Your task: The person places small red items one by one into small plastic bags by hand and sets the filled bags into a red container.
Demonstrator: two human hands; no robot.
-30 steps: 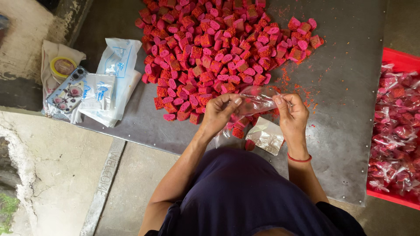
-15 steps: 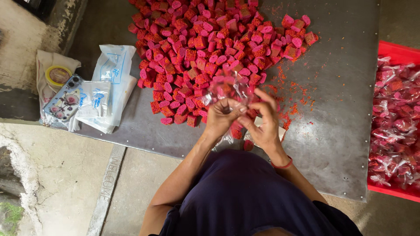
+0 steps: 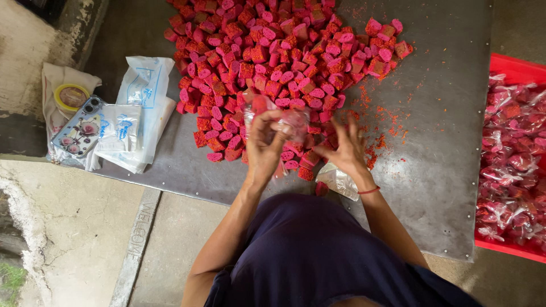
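Fingers of the left hand pinch a thin, limp clear bag above the red chunks, likely light and crumbly, while the right hand spreads loose.

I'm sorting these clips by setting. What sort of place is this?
Probably a small, informal food-packing spot: a heap of red-pink chunks on a metal sheet, the left hand holding a small clear bag, and a red crate of filled bags.
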